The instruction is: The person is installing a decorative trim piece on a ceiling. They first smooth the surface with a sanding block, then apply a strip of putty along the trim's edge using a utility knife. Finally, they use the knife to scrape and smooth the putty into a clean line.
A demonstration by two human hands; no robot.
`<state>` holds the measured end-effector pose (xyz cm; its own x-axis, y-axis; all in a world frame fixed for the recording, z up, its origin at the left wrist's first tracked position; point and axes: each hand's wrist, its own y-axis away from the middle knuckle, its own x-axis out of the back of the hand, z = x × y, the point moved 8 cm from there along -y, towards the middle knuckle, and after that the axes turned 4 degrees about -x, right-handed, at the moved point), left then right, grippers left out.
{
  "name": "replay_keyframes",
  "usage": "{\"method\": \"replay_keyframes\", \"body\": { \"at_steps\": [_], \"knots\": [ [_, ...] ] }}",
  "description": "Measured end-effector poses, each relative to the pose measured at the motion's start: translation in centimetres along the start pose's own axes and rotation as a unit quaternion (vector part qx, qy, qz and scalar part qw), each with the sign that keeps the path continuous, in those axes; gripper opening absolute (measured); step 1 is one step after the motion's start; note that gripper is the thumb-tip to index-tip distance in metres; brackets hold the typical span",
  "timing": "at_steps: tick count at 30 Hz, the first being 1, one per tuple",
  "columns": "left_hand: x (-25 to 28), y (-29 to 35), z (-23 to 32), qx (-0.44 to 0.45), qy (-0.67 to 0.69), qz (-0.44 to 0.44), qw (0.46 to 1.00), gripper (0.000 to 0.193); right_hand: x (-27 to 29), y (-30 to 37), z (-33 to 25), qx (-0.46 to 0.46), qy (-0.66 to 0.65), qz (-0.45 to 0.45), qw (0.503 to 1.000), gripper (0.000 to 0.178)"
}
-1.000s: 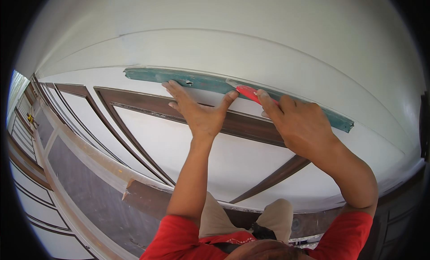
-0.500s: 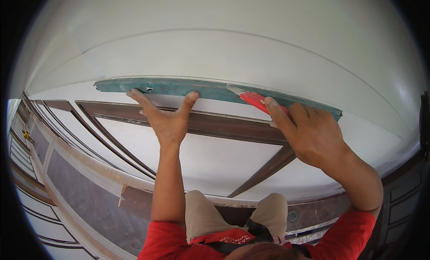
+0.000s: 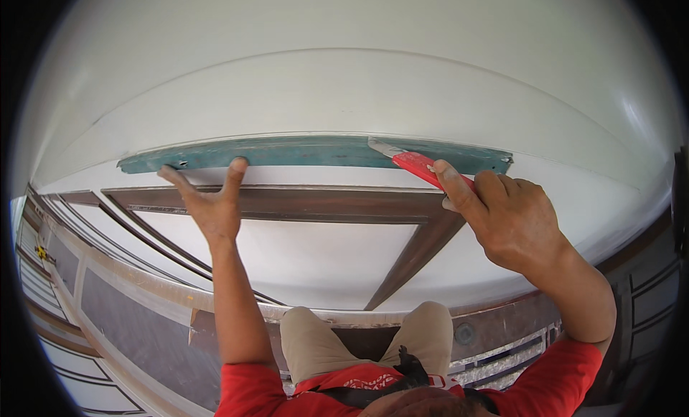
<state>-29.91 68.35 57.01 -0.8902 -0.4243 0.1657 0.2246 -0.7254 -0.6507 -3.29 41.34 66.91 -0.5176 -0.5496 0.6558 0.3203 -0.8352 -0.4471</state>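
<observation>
A long teal strip (image 3: 301, 152), scuffed and with a small hole near its left end, lies flat along the white panel (image 3: 344, 94). On its left part press the thumb and a finger of my left hand (image 3: 215, 210), spread wide apart. My right hand (image 3: 513, 219) is closed round a red utility knife (image 3: 423, 167). The knife's blade (image 3: 385, 148) slants up and left across the strip, its tip at the strip's upper edge. Whether the blade cuts into the panel there is too small to make out.
Below the strip, dark brown framing (image 3: 316, 204) crosses the white surface, with a slanting brown piece (image 3: 413, 266) running toward my knees. A brown ledge (image 3: 502, 320) lies beyond my lap. Grey panels and rails (image 3: 136, 313) stand at the left. A thin curved line marks the panel above.
The teal strip and my left hand have shifted left in view, partly as the view itself moved. The knife now sits farther right along the strip, still gripped.
</observation>
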Motion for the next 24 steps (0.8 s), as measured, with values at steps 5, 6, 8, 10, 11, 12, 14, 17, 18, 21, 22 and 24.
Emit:
{"method": "replay_keyframes", "body": {
  "at_steps": [5, 6, 8, 10, 11, 12, 14, 17, 18, 21, 22, 24],
  "knots": [
    [0.0, 0.1, 0.0, 0.002, -0.011, 0.003, 1.000, 0.153, -0.1, 2.1, 1.7, -0.010, 0.008, 0.001, 1.000, 0.057],
    [0.0, 0.0, 0.0, 0.000, -0.008, 0.005, 1.000, 0.153, -0.1, 2.5, 1.9, -0.012, 0.010, -0.001, 1.000, 0.057],
    [0.2, 0.1, 0.0, -0.001, -0.003, 0.011, 1.000, 0.152, -0.2, 3.2, 2.5, -0.013, 0.011, -0.004, 1.000, 0.057],
    [0.4, 0.1, 0.0, -0.004, -0.013, 0.012, 1.000, 0.151, -0.1, 3.9, 3.0, -0.022, 0.002, -0.005, 1.000, 0.057],
    [0.2, 0.1, 0.1, -0.005, -0.015, 0.011, 1.000, 0.150, 0.0, 4.4, 3.3, -0.028, 0.000, -0.007, 1.000, 0.058],
    [0.2, 0.1, 0.1, -0.004, -0.016, 0.008, 1.000, 0.150, -0.1, 4.7, 3.6, -0.030, 0.002, -0.004, 1.000, 0.058],
    [0.2, 0.1, 0.2, -0.003, -0.021, 0.002, 1.000, 0.149, -0.3, 5.5, 4.2, -0.036, 0.003, 0.001, 0.999, 0.060],
    [0.3, -0.1, -0.1, -0.007, -0.029, -0.001, 1.000, 0.147, -0.4, 6.6, 5.0, -0.038, 0.008, -0.003, 0.999, 0.061],
    [0.2, -0.1, -0.2, -0.006, -0.025, -0.002, 1.000, 0.146, -0.4, 7.0, 5.2, -0.040, 0.012, -0.003, 0.999, 0.062],
    [0.2, -0.1, 0.0, -0.007, -0.020, -0.003, 1.000, 0.145, -0.3, 7.9, 5.9, -0.047, 0.016, 0.002, 0.999, 0.064],
    [0.3, -0.1, 0.0, -0.009, -0.020, -0.004, 1.000, 0.145, -0.3, 8.3, 6.2, -0.049, 0.013, 0.003, 0.999, 0.065],
    [0.3, 0.0, 0.1, -0.010, -0.024, -0.001, 1.000, 0.143, -0.2, 8.7, 6.6, -0.051, 0.013, 0.002, 0.999, 0.065]
  ]
}}
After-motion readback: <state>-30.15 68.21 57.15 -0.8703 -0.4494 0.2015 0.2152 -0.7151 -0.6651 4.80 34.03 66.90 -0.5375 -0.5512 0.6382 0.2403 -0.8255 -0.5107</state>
